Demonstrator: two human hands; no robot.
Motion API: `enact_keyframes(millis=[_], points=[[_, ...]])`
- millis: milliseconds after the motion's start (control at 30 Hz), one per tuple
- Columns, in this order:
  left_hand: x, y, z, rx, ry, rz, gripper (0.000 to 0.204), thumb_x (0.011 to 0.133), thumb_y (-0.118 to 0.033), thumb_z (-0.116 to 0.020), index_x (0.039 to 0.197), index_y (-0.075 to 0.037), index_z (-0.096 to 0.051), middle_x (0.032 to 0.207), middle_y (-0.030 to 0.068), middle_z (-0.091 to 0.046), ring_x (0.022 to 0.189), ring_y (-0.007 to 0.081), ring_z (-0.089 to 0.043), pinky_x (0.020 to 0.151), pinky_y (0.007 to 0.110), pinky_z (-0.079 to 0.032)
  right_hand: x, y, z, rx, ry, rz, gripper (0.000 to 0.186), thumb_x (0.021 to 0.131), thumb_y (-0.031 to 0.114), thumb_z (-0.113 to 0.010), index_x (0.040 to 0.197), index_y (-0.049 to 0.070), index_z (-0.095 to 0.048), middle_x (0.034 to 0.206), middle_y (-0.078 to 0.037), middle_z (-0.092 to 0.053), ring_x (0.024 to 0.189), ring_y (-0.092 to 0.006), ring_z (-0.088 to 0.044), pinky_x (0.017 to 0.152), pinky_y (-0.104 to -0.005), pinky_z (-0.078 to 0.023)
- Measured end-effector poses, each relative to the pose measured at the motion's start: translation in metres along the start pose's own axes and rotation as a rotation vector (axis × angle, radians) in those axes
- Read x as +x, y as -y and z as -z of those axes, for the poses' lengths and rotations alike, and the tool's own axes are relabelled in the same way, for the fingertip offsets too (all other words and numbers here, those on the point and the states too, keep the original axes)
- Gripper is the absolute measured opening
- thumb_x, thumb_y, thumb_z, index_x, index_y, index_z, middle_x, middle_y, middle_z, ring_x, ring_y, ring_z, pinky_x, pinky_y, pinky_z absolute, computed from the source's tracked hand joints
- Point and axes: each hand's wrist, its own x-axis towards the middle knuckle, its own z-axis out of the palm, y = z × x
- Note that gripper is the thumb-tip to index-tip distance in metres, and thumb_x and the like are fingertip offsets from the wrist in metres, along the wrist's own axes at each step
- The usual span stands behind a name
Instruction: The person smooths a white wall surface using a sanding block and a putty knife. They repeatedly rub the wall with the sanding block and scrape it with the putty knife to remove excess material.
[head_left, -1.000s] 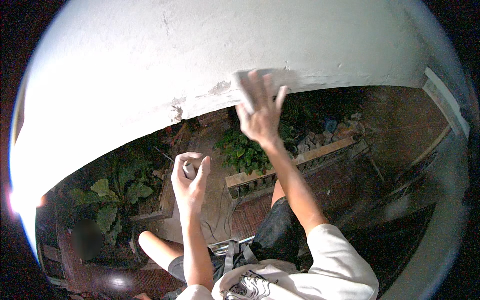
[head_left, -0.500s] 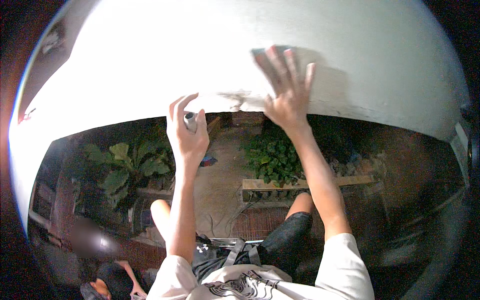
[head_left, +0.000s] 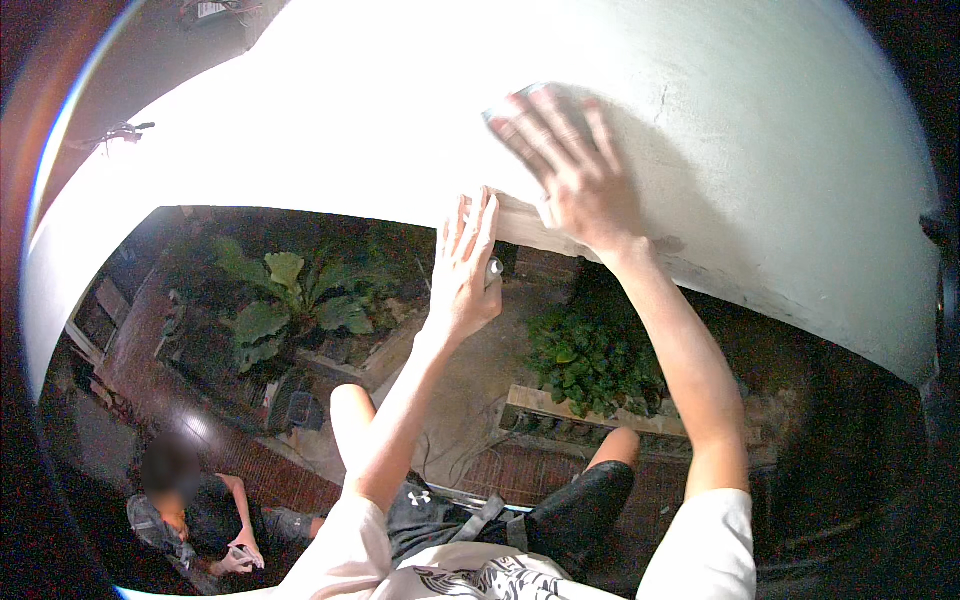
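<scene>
The white plastered surface (head_left: 760, 150) fills the top, washed out at left, with a rough cracked lower edge. My right hand (head_left: 580, 170) lies spread on it, blurred, pressing a flat greyish pad (head_left: 497, 117) mostly hidden under the fingers. To its lower left my left hand (head_left: 465, 260) rests its straightened fingertips on the lower edge, while its thumb side grips a small pale cylindrical object (head_left: 494, 268), partly hidden.
Below are large-leaved plants (head_left: 285, 300), a leafy bush (head_left: 590, 360), a railed ledge (head_left: 530, 402), cables and brown flooring. At lower left a seated person (head_left: 210, 515) in dark clothes holds a small object in their hands. My bent legs (head_left: 570, 500) are below me.
My right hand has swept upward along the surface with the pad. My left hand has risen from below the edge to touch it, fingers straighter. The view has turned, showing more of the seated person.
</scene>
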Motion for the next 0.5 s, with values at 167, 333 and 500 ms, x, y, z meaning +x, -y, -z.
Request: enact_keyframes(millis=[167,333,500], points=[[-0.007,0.011,-0.002,0.08,0.043,0.011,0.09,0.065,0.008,-0.055,0.149,-0.004,-0.025,0.155,0.0175,-0.023,0.144,0.0403,-0.016,0.117,0.055,-0.011,0.029,-0.005,0.003,-0.002,0.205,0.287,0.062,0.092,0.028,-0.053,0.148,0.036,-0.027,0.155,0.008,-0.029,0.141,-0.013,-0.029,0.118,-0.0503,-0.017],[-0.007,0.013,-0.005,0.085,0.045,0.024,0.093,0.064,0.008,-0.057,0.149,-0.005,-0.023,0.154,0.0164,-0.025,0.144,0.0399,-0.015,0.117,0.054,-0.009,0.049,-0.023,0.017,-0.245,-0.065,-0.084,0.07,0.089,0.018,-0.052,0.149,0.037,-0.022,0.156,0.011,-0.024,0.142,-0.0134,-0.026,0.118,-0.0525,-0.018],[-0.008,0.008,0.009,-0.067,-0.061,0.035,0.074,0.072,0.008,-0.057,0.142,-0.006,-0.038,0.149,0.017,-0.035,0.139,0.041,-0.027,0.113,0.052,-0.023,0.039,-0.012,0.013,-0.093,0.034,0.235,0.06,0.087,0.026,-0.049,0.146,0.025,-0.038,0.15,0.006,-0.039,0.14,-0.0128,-0.03,0.117,-0.049,-0.019]])
